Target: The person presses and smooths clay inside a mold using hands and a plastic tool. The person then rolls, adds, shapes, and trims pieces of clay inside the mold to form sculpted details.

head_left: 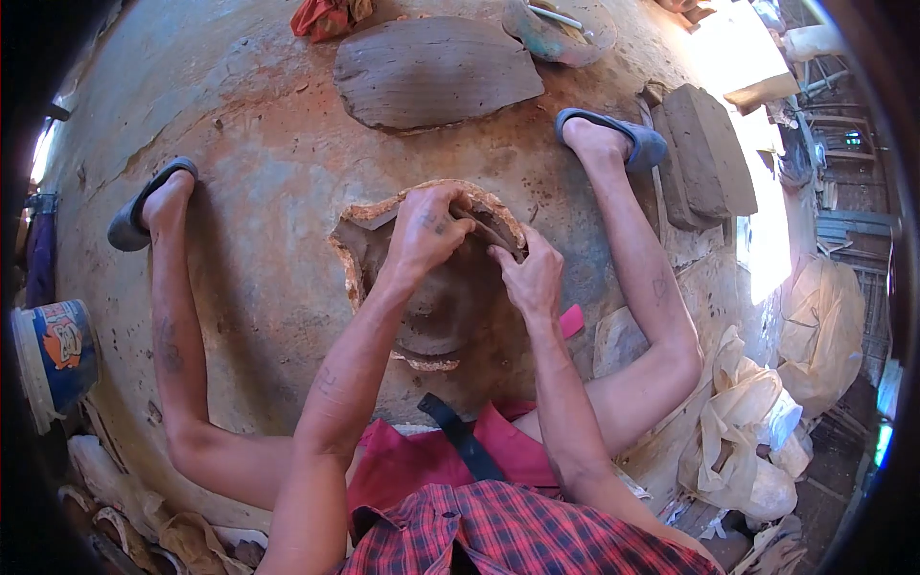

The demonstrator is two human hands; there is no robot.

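Between my legs on the floor lies a rough-edged mould (pixel 349 257) with a pale, crumbly rim, lined inside with dark wet clay (pixel 436 311). At its far edge my left hand (pixel 428 230) has its fingers curled and closed on a strip of the clay lining. My right hand (pixel 530 273) grips the clay at the right side of the rim, thumb inside and fingers over the edge. The fingertips of both hands are partly hidden. A broad slab of grey clay (pixel 436 72) lies flat beyond the mould.
Stacked clay blocks (pixel 704 158) stand at the right by my sandalled foot (pixel 613 139). A shallow dish (pixel 561 29) and a red cloth (pixel 326 17) are at the far side. A bucket (pixel 59 359) stands at left; plastic bags (pixel 743 431) lie at right.
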